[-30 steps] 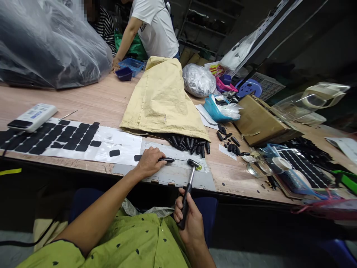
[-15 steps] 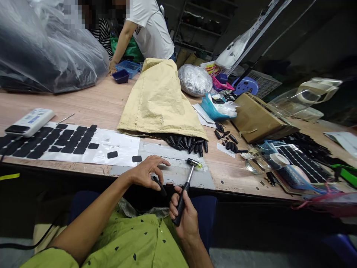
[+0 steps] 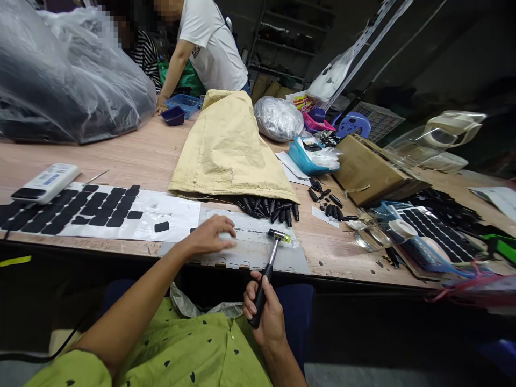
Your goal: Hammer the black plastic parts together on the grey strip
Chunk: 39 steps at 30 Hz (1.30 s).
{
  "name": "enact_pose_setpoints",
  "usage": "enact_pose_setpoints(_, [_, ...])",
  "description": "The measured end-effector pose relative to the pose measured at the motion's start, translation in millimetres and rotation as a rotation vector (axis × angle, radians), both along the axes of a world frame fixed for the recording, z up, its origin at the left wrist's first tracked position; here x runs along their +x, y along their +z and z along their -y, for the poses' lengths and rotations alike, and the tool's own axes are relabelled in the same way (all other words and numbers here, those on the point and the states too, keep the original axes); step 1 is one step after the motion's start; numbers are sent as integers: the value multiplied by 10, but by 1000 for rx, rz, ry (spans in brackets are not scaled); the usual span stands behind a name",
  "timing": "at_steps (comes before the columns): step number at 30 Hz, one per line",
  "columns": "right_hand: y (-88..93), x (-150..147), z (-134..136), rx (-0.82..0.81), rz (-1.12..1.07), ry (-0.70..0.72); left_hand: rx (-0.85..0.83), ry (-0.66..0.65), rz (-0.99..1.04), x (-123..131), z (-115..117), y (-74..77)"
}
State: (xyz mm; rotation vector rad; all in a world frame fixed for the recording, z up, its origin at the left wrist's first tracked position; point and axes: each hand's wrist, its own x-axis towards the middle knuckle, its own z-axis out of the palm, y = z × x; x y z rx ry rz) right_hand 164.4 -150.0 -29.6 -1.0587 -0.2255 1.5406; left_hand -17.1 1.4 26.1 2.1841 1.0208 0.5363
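Observation:
My right hand (image 3: 264,314) is wrapped round the black grip of a small mallet (image 3: 272,257). Its head, dark at one end and yellow-green at the other, points up over a grey board (image 3: 250,250) at the table's front edge. Over the left part of that board hovers my left hand (image 3: 209,235), fingers loosely bent and apart, slightly blurred, with nothing visible in them. Left of it lies a white sheet (image 3: 147,207) bearing rows of black rounded patches (image 3: 116,207). Behind the board, several black tapered pieces (image 3: 274,208) spill from a tan sack (image 3: 231,150).
A white device (image 3: 46,183) sits on the sheet's left end, before a large plastic bag (image 3: 72,80). To the right stand a cardboard box (image 3: 371,169), a blue bag (image 3: 310,158) and a clear container (image 3: 371,236). A co-worker in a white shirt (image 3: 212,45) leans over the table's far side.
My left hand has risen forward and a little left; the black piece at its fingers is out of sight now. The mallet and my right hand have hardly moved.

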Motion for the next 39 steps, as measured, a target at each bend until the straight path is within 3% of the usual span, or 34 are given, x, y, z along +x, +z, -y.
enact_pose_setpoints(3, [-8, -3, 1, 6, -4, -3, 96, 311, -191, 26, -352, -3])
enact_pose_setpoints(5, [-11, -4, 3, 8, -3, -1, 132, 410, -334, 35, -558, 19])
enact_pose_setpoints(10, [-30, 3, 8, 18, 11, 4, 173, 512, -449, 22, -909, 146])
enact_pose_setpoints(15, [-51, 13, 2, 19, 15, 10, 248, 676, -298, -79, -1207, 203])
enact_pose_setpoints(22, [-82, 16, 11, 20, 29, 12, 96, 784, -412, -134, -1549, 67])
enact_pose_setpoints(26, [-100, 28, 18, 15, 30, 20, 90, 842, -301, 11, -1700, -24])
enact_pose_setpoints(30, [-130, 29, 17, 19, 28, 19, 26, 1002, -268, 184, -1742, -130])
enact_pose_setpoints(32, [-148, 17, 13, 24, 34, 11, 0, 962, -294, 228, -1723, -169])
enact_pose_setpoints(39, [-197, -18, 6, 50, 78, -15, 88, 530, -300, 155, -1511, -218])
